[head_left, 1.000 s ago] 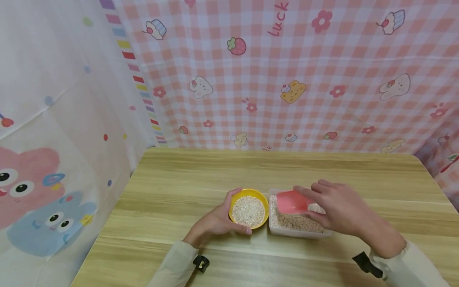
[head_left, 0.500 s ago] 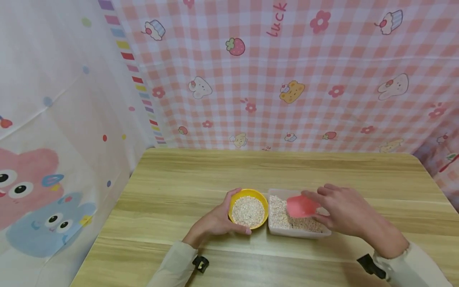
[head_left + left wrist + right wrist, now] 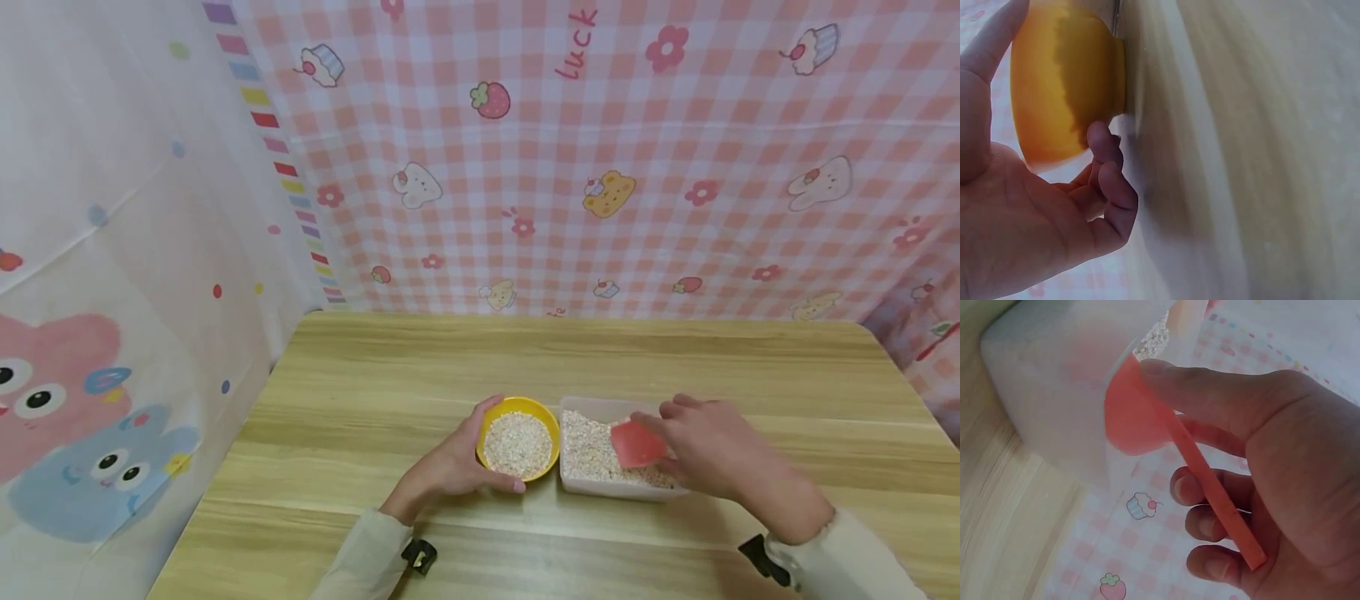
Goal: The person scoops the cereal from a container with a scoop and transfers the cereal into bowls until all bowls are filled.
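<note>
On the wooden table (image 3: 375, 367), near its front edge, stand two containers just beside each other: a yellow bowl (image 3: 519, 410) on the left and a clear plastic box (image 3: 592, 408) on the right. Both hold pale, fine grain (image 3: 517, 443).

The left hand (image 3: 450, 462) holds the yellow bowl from its left side. The thumb lies along the far rim and the fingers curl around the near side, so the bowl sits between them. From the left wrist view, the bowl wall (image 3: 1066, 87) is against the palm, with the fingertips (image 3: 1105, 140) curled near the base of the bowl where it meets the table.

The right hand (image 3: 712, 454) holds a pink scoop (image 3: 637, 442) over the right part of the plastic box. The scoop is tilted, with its cup pointing down toward the grain. In the right wrist view the thumb (image 3: 1210, 387) presses on top of the scoop where the cup (image 3: 1132, 415) joins the straight handle, and the other fingers are curled under the handle. It looks that the cup is low inside the box, but the cloudy wall of the box (image 3: 1054, 375) makes it hard to say if it touches the grain.

Behind the table hangs a pink checked cloth (image 3: 600, 167) with small cartoon pictures, and on the left side a white cloth (image 3: 112, 250) with coloured animals.
</note>
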`<state>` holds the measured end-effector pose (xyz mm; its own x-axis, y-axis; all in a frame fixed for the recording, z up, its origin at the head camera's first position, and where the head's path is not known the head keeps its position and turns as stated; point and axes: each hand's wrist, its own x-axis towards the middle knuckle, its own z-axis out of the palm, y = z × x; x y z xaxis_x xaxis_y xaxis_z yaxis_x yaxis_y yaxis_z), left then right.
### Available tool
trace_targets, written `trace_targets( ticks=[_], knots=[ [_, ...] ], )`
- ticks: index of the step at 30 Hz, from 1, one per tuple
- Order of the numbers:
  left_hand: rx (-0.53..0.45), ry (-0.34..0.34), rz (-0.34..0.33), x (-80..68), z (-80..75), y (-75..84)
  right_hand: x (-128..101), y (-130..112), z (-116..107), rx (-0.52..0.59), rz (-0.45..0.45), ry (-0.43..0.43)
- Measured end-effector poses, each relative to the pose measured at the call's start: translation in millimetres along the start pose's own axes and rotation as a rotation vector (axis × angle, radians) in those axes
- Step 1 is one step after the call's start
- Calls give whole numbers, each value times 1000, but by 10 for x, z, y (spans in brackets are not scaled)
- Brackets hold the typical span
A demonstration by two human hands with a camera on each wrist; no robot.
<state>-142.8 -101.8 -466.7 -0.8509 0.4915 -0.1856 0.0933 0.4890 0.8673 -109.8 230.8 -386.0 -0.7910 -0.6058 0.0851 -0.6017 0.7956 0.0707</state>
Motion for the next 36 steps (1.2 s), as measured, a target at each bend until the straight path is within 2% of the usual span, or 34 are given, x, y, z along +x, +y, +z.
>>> trace_targets(
  ticks=[15,26,32,36],
  knots=[
    [120,42,-38,-49,3,99,40,-36,17,192,101,-179],
    [193,145,-86,-83,-30,235,42,-10,40,268,112,-241],
    [199,202,-56,-84,-5,340,44,-17,52,280,107,-227],
    [178,213,-13,-91,35,428,48,-23,57,295,119,-232]
  ],
)
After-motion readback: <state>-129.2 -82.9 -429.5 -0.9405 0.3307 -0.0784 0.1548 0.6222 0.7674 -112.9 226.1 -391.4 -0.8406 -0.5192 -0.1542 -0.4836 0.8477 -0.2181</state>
